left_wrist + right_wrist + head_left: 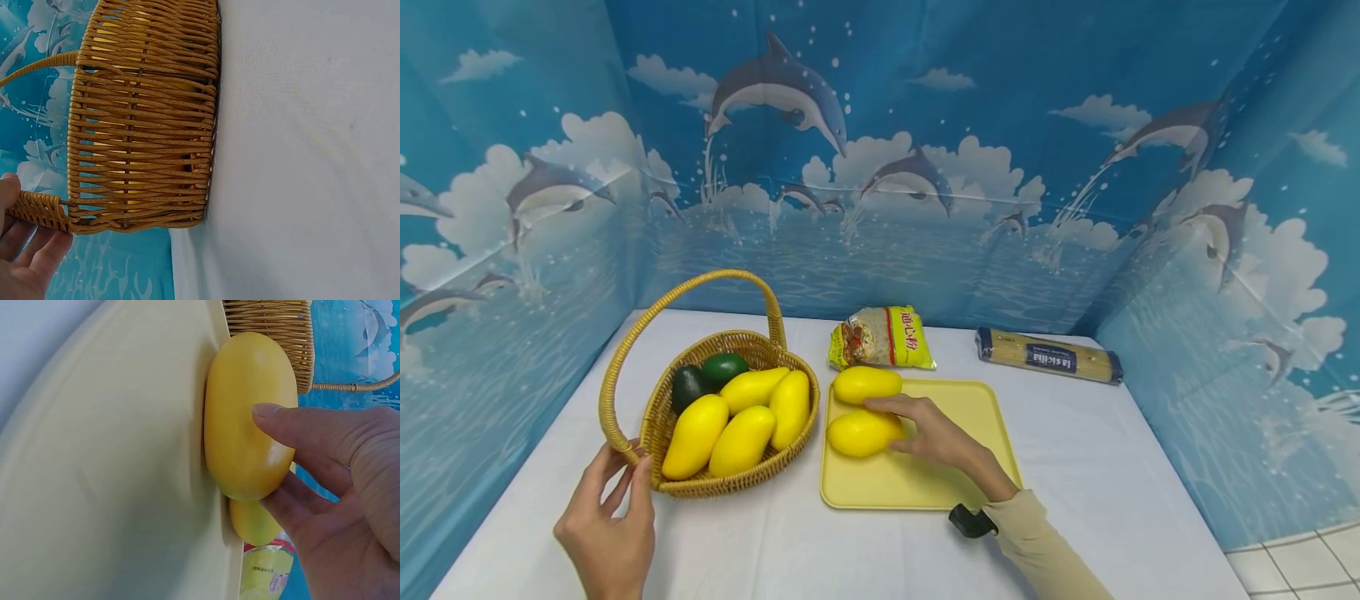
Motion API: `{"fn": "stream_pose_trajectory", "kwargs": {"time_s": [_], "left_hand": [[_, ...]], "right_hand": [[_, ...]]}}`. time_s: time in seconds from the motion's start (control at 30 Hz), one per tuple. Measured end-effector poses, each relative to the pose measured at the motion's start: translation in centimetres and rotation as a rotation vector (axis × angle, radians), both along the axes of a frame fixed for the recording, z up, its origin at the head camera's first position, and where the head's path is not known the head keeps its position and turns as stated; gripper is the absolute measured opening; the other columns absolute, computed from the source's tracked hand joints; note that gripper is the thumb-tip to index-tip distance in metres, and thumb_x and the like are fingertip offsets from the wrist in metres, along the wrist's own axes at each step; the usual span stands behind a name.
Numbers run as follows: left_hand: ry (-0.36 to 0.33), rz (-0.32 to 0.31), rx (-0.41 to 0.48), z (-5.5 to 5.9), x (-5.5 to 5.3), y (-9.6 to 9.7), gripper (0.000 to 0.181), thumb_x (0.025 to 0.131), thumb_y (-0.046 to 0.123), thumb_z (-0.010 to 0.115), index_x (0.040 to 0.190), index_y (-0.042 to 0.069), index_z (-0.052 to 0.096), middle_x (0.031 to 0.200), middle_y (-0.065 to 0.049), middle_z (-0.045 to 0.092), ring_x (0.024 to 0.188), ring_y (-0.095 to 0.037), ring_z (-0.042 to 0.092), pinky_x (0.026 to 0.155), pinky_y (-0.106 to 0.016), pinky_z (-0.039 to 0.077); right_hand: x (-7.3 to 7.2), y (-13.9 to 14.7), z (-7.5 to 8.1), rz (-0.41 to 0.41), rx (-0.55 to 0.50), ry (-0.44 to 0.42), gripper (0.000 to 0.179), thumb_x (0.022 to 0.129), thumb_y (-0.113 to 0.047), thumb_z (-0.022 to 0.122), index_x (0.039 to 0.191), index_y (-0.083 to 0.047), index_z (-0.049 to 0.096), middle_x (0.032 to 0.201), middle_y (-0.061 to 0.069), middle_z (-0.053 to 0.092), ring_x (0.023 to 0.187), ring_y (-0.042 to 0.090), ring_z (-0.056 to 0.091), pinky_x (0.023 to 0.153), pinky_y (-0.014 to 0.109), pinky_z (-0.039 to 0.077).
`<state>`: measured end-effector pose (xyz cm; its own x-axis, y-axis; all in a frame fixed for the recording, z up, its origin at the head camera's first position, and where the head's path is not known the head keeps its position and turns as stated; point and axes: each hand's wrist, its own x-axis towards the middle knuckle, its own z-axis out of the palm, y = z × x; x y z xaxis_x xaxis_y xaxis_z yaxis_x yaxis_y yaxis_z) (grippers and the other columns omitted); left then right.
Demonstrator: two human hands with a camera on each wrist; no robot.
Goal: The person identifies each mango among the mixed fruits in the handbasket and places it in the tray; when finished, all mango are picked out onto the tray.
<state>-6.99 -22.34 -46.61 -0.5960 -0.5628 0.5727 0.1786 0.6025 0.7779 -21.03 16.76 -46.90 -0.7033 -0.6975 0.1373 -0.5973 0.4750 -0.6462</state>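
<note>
Grips, with curled fingers of the left hand (610, 521), the foot of the handle (730, 274) of a wicker basket (144, 144), just left of the tray (865, 490). Found in that basket: four mangoes (742, 442) and two avocados (725, 367). Holds, between thumb and fingers of the right hand (936, 429), the nearer mango (861, 433) on the tray's left part; firmness of hold not determinable. Noted just beyond it, on the tray's far left: the farther mango (867, 385).

Could drop the nearer mango through too loose a pinch on smooth skin. Could roll the farther mango over the tray's rim by brushing it. Could tilt the basket by pulling sideways on the handle.

Set just beyond the tray: a bag of macaroni (880, 337); beyond and right of it: a pack of spaghetti (1048, 357). Laid out on a white worktop (760, 550) around the tray. Shows pale floor tiles (1285, 567) well right of the tray; enclosed behind and at both sides by a blue dolphin-print curtain (925, 83).
</note>
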Motion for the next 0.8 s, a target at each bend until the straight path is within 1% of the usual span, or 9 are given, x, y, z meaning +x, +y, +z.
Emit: {"fn": "stream_pose_trajectory", "kwargs": {"time_s": [0.33, 0.47, 0.57, 0.63, 0.7, 0.8], "left_hand": [[-0.028, 0.02, 0.008, -0.2, 0.0, 0.0, 0.046, 0.092, -0.008, 0.081, 0.136, -0.002, 0.071, 0.121, -0.018, 0.078, 0.11, 0.017, 0.059, 0.089, -0.002, 0.052], [-0.021, 0.015, 0.014, -0.1, 0.0, 0.0, 0.046, 0.091, -0.008, 0.081, 0.136, -0.003, 0.071, 0.121, -0.019, 0.077, 0.11, 0.016, 0.059, 0.089, -0.002, 0.052], [-0.023, 0.014, 0.017, -0.1, 0.0, 0.0, 0.046, 0.092, -0.008, 0.081, 0.136, -0.002, 0.071, 0.122, -0.019, 0.077, 0.111, 0.016, 0.059, 0.09, -0.002, 0.052], [-0.03, 0.014, 0.018, 0.0, 0.0, 0.0, 0.046, 0.092, -0.007, 0.081, 0.137, -0.002, 0.071, 0.123, -0.018, 0.077, 0.111, 0.017, 0.058, 0.09, -0.002, 0.052], [-0.033, 0.012, 0.019, 0.0, 0.0, 0.1, 0.046, 0.093, -0.007, 0.08, 0.137, -0.002, 0.071, 0.124, -0.018, 0.077, 0.111, 0.017, 0.058, 0.09, -0.002, 0.052], [-0.025, 0.008, 0.022, 0.1, 0.1, 0.1, 0.047, 0.092, -0.009, 0.08, 0.137, -0.003, 0.07, 0.123, -0.019, 0.077, 0.111, 0.016, 0.058, 0.09, -0.003, 0.052]], "right_hand": [[0.2, 0.2, 0.1, -0.001, -0.002, 0.004, 0.067, 0.089, 0.002, 0.086, 0.151, -0.002, 0.061, 0.154, 0.009, 0.062, 0.145, 0.033, 0.055, 0.125, 0.053, 0.046], [0.3, 0.3, 0.6, -0.002, -0.002, 0.023, 0.065, 0.089, 0.0, 0.087, 0.15, -0.003, 0.063, 0.152, 0.008, 0.064, 0.144, 0.032, 0.056, 0.124, 0.053, 0.047], [0.3, 0.4, 1.5, 0.001, 0.001, 0.036, 0.064, 0.09, -0.001, 0.087, 0.149, -0.003, 0.063, 0.15, 0.009, 0.066, 0.143, 0.032, 0.057, 0.124, 0.054, 0.047], [0.2, 0.3, 2.5, 0.008, -0.002, 0.038, 0.062, 0.09, -0.001, 0.086, 0.148, -0.002, 0.063, 0.15, 0.01, 0.066, 0.142, 0.033, 0.058, 0.123, 0.053, 0.049], [0.0, 0.0, 3.7, 0.022, -0.009, 0.041, 0.062, 0.091, -0.002, 0.086, 0.149, -0.002, 0.062, 0.151, 0.011, 0.065, 0.142, 0.033, 0.058, 0.121, 0.053, 0.05], [-0.5, -0.6, 5.9, 0.065, -0.015, 0.043, 0.063, 0.093, -0.007, 0.085, 0.151, -0.004, 0.061, 0.153, 0.012, 0.062, 0.143, 0.033, 0.057, 0.12, 0.052, 0.053]]}}
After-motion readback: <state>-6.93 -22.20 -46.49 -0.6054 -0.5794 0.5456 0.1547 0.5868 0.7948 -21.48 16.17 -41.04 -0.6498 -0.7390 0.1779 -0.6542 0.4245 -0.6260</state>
